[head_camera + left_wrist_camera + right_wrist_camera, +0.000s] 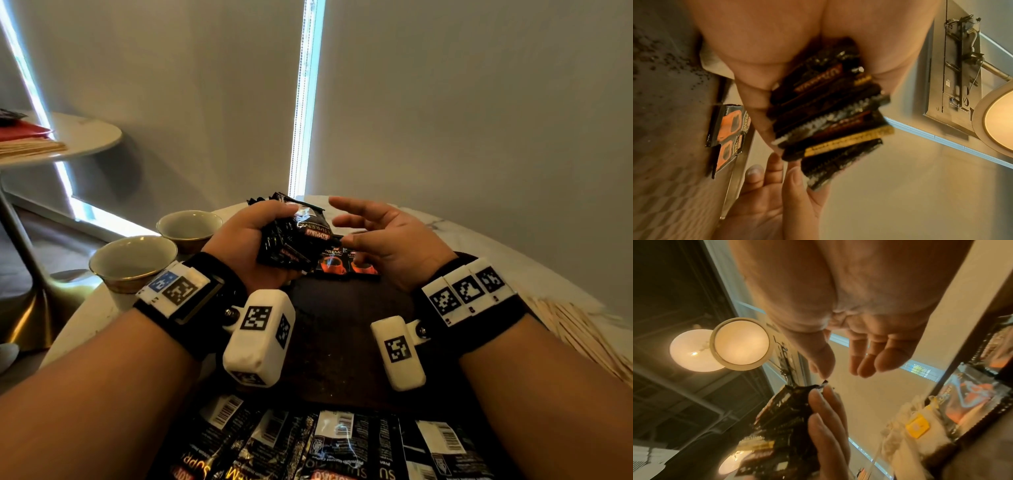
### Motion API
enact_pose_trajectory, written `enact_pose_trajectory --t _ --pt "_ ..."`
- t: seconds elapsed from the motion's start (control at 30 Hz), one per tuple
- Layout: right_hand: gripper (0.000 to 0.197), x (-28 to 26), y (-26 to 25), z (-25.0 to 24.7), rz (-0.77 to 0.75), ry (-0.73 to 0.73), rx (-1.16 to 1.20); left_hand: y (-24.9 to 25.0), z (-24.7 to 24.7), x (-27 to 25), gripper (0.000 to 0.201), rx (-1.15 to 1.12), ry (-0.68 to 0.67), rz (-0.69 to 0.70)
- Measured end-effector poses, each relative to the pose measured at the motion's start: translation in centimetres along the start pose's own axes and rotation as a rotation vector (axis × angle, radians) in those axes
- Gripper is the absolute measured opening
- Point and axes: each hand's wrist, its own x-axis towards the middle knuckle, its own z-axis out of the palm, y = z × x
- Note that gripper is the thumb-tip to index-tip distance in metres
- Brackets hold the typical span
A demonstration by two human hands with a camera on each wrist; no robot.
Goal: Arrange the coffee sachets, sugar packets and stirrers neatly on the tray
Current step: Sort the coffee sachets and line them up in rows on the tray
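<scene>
The left hand (246, 246) holds a bunch of black coffee sachets (294, 236) above the dark tray (329, 342). Its fingers (826, 410) curl around the bunch and squeeze it. The right hand (387, 240) is just beside the bunch, holding nothing, with its fingers (875, 363) loose and apart. Two sachets (347, 265) with orange cups lie flat on the tray's far side. More sachets (329, 445) lie near the person.
</scene>
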Motion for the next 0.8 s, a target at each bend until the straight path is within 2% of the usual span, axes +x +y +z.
enact_pose_trajectory --t 0.07,0.2,0.33,0.7,0.8 --pt "0.057 -0.26 -0.32 0.49 -0.038 -0.058 -0.05 -0.1 0.2 -0.12 0.036 0.002 -0.044 -0.004" --pt "0.053 -0.49 -0.32 0.91 -0.035 -0.077 -0.063 -0.27 0.46 -0.36 0.036 0.003 -0.098 -0.009" --pt "0.044 -0.79 -0.42 0.92 -0.058 -0.03 -0.091 -0.42 0.42 -0.48 0.041 0.003 -0.124 -0.054" --pt "0.029 -0.4 -0.18 1.06 -0.089 0.071 -0.085 -0.23 0.34 -0.22 0.055 0.017 -0.148 -0.039" --pt "0.028 -0.24 0.07 0.83 -0.112 0.101 -0.129 -0.21 0.45 -0.32 0.041 0.01 -0.104 -0.028"
